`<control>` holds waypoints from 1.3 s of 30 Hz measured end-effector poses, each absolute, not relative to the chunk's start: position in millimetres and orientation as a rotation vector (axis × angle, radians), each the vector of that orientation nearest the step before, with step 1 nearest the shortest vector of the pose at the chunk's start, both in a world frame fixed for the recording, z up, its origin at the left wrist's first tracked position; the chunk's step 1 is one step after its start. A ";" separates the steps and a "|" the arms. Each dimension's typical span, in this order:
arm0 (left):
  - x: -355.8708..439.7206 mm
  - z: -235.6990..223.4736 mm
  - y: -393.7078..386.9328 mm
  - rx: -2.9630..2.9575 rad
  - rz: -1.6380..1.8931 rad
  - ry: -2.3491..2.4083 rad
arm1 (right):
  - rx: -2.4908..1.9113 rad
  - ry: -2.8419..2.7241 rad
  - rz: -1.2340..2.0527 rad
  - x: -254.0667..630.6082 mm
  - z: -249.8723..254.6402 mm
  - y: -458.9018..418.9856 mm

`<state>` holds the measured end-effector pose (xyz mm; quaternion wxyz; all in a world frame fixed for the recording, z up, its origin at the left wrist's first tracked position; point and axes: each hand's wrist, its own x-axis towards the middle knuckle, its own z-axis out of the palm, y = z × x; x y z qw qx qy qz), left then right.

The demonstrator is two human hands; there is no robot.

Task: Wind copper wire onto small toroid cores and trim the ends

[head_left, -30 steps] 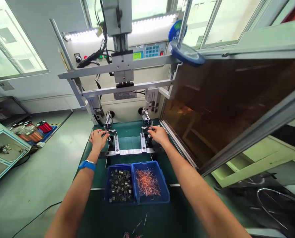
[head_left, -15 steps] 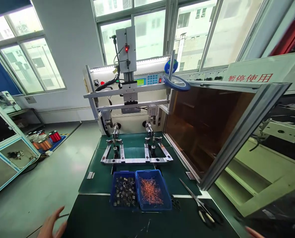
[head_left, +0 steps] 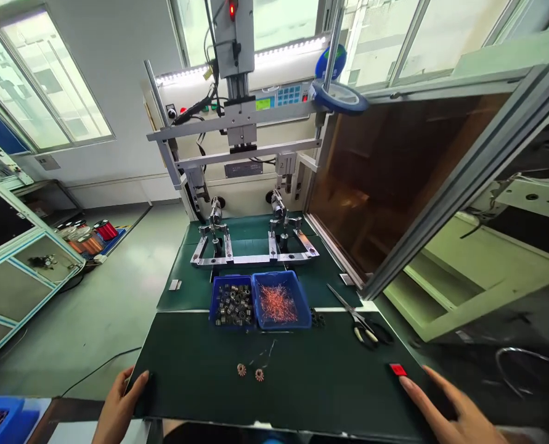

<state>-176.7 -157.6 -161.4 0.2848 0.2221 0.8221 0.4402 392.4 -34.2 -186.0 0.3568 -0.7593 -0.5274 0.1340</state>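
My left hand is at the left edge of the dark green worktable, its thumb lying over the top and its fingers apart beside the edge. At the right edge, my right hand has thumb and forefinger spread. Its thumb tip is at a small red square piece on the tabletop; I cannot tell if it presses it. Between the hands lie two small copper-wound round parts, a left one and a right one. Neither hand holds a loose thing.
Ahead stand a blue bin of dark metal rings and a blue bin of copper wire pieces. Scissors lie to their right. Behind is a machine with a metal fixture frame. A tinted panel borders the right side.
The view has tipped down, showing the table's near edge and the two copper-wound parts. Both hands have come further into view, at the table's side edges.
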 end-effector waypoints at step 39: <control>-19.3 -96.7 30.5 0.857 1.328 0.842 | -0.680 -1.795 0.907 144.9 -96.8 69.3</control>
